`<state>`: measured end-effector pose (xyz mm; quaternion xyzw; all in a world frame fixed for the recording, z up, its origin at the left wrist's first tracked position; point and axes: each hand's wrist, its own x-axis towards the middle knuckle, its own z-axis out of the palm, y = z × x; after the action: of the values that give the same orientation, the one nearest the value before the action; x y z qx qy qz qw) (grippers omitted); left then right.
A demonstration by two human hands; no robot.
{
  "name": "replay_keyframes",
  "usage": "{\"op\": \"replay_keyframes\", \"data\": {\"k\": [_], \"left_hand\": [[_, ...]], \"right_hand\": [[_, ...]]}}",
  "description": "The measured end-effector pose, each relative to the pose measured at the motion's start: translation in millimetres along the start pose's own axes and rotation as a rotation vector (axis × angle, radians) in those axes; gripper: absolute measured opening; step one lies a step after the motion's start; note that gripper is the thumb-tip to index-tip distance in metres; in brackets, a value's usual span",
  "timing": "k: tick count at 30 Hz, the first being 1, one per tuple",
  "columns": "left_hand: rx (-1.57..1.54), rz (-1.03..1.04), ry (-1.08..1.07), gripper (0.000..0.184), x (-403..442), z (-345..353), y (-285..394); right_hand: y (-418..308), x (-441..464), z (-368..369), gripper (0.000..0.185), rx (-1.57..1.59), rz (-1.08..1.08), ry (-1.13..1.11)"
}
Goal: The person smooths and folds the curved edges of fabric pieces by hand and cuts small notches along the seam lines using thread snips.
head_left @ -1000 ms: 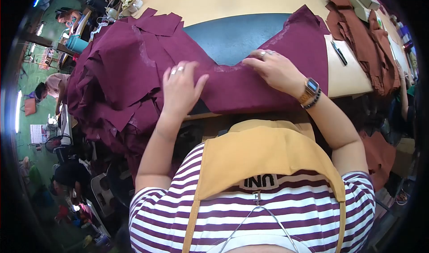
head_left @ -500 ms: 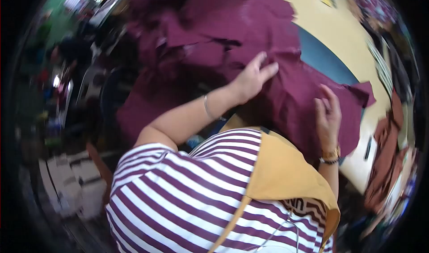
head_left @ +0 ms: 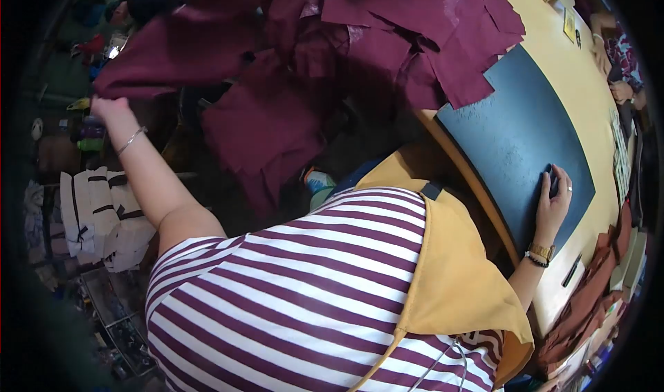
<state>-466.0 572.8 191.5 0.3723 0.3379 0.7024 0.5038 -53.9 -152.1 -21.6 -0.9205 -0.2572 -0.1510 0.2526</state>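
Observation:
Far out at the left, my left hand [head_left: 111, 108] grips the edge of a maroon fabric piece [head_left: 187, 46], which stretches from it toward the pile. Over the table's far end and down its near side lies a heap of cut maroon fabric pieces [head_left: 456, 53]. On the right, my right hand [head_left: 553, 198] rests on the dark blue-green mat [head_left: 519, 129], fingers curled round a small dark thing whose kind I cannot make out.
The yellow table [head_left: 546, 46] curves along the right. Near its front lie a black pen-like object [head_left: 572, 271] and brown fabric [head_left: 588, 295]. A co-worker's hands [head_left: 619, 87] are at the far right. Cream fabric bundles [head_left: 104, 212] sit at the lower left.
My left hand has swung far left, drawing a maroon fabric piece with it. The fabric has come off the mat, now largely uncovered. My right hand has shifted down and right onto the mat.

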Motion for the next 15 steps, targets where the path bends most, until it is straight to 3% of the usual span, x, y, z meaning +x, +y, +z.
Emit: {"op": "replay_keyframes", "data": {"k": [2,5,6,7,8,10,11,12,14,15], "left_hand": [[0.122,0.257,0.154,0.039,-69.4,30.8,24.0],[0.657,0.768,0.145,0.041,-26.0,11.6,-3.5],[0.855,0.670,-0.005,0.044,-39.9,22.6,-14.9],[1.169,0.585,-0.011,0.044,-39.9,28.5,-36.3],[1.314,0.639,-0.186,0.041,-35.5,30.2,-72.7],[1.420,0.606,-0.523,0.034,-75.9,28.6,-153.5],[1.352,0.560,-0.687,0.043,-97.8,26.0,-193.2],[1.200,0.428,-0.837,0.052,-133.0,11.3,-237.0],[0.995,-0.044,-0.966,0.071,-194.4,-32.4,-320.1],[1.221,-0.247,-0.983,0.082,-205.3,-57.3,-360.6]], "right_hand": [[-0.3,0.5,-0.2,0.024,0.002,-0.012,-0.006],[0.1,2.4,-0.3,0.022,-0.029,-0.016,0.005],[-1.9,2.9,-0.2,0.022,-0.040,-0.017,0.014],[-3.6,3.2,-0.7,0.022,-0.024,-0.010,0.014],[-3.8,3.1,-1.4,0.022,-0.027,-0.008,0.014],[-6.1,2.7,-1.6,0.022,-0.024,-0.006,0.006],[-6.7,2.5,-0.6,0.022,-0.034,-0.001,0.004],[-5.0,1.3,-1.1,0.022,-0.041,0.002,0.005],[-4.1,3.7,0.7,0.023,-0.038,0.003,0.012],[-3.6,3.0,0.3,0.023,-0.032,0.004,0.008]]}}
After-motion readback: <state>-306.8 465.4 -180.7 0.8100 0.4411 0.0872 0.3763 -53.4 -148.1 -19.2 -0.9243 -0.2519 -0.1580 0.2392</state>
